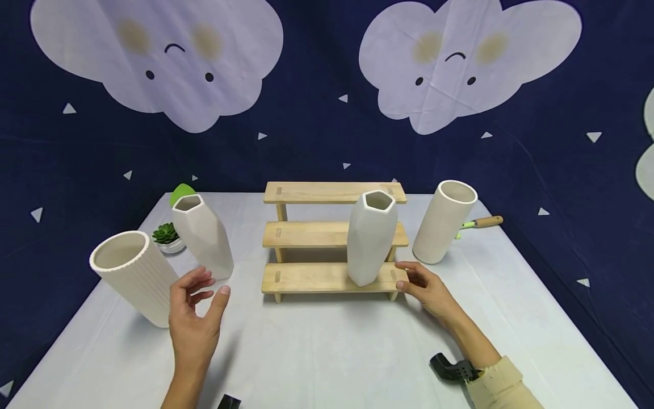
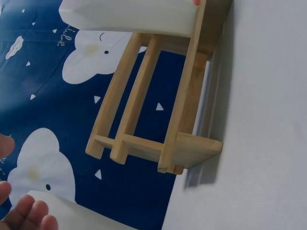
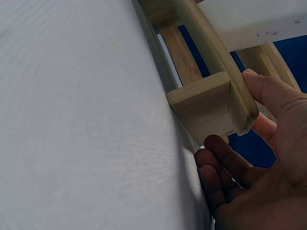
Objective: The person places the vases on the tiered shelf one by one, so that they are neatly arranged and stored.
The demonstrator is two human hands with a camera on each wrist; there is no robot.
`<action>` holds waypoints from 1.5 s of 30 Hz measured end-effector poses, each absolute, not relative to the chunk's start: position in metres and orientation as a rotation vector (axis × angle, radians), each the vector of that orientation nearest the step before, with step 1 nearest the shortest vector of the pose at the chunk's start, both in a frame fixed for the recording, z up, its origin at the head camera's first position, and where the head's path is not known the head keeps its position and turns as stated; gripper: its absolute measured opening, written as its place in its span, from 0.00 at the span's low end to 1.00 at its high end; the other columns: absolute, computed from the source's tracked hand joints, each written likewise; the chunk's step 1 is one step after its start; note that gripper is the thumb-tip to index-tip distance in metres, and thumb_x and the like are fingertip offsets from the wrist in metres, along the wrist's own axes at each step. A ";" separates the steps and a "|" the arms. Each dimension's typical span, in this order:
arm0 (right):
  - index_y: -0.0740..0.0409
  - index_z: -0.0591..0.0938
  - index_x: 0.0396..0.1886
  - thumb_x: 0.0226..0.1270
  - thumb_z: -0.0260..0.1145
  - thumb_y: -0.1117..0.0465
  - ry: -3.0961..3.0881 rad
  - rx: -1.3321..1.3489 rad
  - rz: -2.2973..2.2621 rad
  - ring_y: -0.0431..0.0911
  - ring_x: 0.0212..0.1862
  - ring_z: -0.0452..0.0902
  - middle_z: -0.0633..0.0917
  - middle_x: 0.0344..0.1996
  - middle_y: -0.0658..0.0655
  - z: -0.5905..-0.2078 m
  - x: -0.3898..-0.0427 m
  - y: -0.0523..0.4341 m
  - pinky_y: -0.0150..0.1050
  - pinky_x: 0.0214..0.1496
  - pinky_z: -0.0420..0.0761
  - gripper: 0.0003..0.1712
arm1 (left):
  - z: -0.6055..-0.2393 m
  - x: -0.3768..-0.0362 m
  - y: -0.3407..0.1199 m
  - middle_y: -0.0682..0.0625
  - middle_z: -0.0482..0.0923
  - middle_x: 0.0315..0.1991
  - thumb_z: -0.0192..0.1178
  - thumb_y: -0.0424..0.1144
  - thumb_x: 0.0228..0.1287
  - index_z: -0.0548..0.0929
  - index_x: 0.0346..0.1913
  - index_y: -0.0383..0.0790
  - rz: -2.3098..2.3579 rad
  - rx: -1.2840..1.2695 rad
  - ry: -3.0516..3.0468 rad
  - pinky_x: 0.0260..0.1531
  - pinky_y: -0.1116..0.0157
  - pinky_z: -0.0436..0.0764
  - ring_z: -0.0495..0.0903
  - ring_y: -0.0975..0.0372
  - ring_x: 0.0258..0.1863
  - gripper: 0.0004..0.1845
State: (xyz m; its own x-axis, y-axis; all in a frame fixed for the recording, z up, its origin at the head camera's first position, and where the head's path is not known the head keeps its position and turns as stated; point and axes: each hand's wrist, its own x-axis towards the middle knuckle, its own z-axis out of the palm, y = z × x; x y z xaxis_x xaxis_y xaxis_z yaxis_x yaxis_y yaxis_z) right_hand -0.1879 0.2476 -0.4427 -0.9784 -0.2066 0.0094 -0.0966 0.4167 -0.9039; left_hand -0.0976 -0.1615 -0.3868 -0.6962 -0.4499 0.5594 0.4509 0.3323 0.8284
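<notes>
**A:** Navy backdrop point(image 1: 317, 130) with pale cloud faces, grey-white table point(image 1: 327, 352) below. Head view: stepped wooden shelf point(image 1: 332, 233) mid-table, a faceted white vase point(image 1: 371, 238) upright on its lowest step. Right hand point(image 1: 426, 289) at that step's right end, thumb on the top edge. Left hand point(image 1: 196, 318) hangs apart, fingers spread and relaxed, holding nothing; nearest to it a ribbed cream vase point(image 1: 135, 275) and a second faceted vase point(image 1: 203, 236).

**B:** Other bits?

**A:** Second ribbed vase point(image 1: 443, 221) right of the shelf, a wooden-handled tool point(image 1: 482, 222) behind it, a small potted succulent point(image 1: 167, 237) far left.

**B:** Left wrist view?

**A:** Shelf's left end seen side-on, the vase's body across the top. Only fingertips point(image 2: 29, 215) at the bottom corner, touching nothing I can make out.

**B:** Right wrist?

**A:** Clearest on the grip. Thumb point(image 3: 268, 93) lies along the lowest board's end, fingers point(image 3: 225, 167) curled loosely under beside the leg block. A light pinch at most; not clamped.

**B:** Handling?

**A:** Shelf looks like light, stiff softwood, so it would likely slide easily on the cloth. The vase looks ceramic: smooth, tall, narrow-footed, probably tippy and breakable. I'd judge taking the shelf low at both ends, or the vase round its mid-body, the safer holds.
</notes>
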 end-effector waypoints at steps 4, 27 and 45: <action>0.53 0.72 0.62 0.63 0.65 0.55 2.552 -0.282 -1.628 0.47 0.49 0.73 0.78 0.53 0.65 -0.443 -0.188 0.248 0.34 0.48 0.74 0.28 | -0.384 -0.097 -0.164 0.55 0.74 0.46 0.61 0.17 0.49 0.70 0.55 0.23 -1.467 -0.031 -1.720 0.42 0.74 0.72 0.76 0.64 0.45 0.26; 0.54 0.72 0.62 0.63 0.65 0.56 2.556 -0.320 -1.645 0.42 0.47 0.76 0.80 0.51 0.66 -0.443 -0.187 0.248 0.30 0.47 0.74 0.27 | -0.347 -0.085 -0.176 0.45 0.72 0.45 0.66 0.24 0.41 0.70 0.49 0.22 -1.455 -0.067 -1.165 0.44 0.70 0.68 0.73 0.60 0.43 0.28; 0.52 0.72 0.62 0.63 0.65 0.55 2.566 -0.292 -1.622 0.44 0.48 0.75 0.80 0.52 0.65 -0.442 -0.187 0.248 0.31 0.47 0.74 0.28 | -0.349 -0.086 -0.200 0.52 0.66 0.53 0.67 0.32 0.38 0.66 0.55 0.37 -1.338 0.268 -1.317 0.50 0.71 0.61 0.64 0.62 0.55 0.35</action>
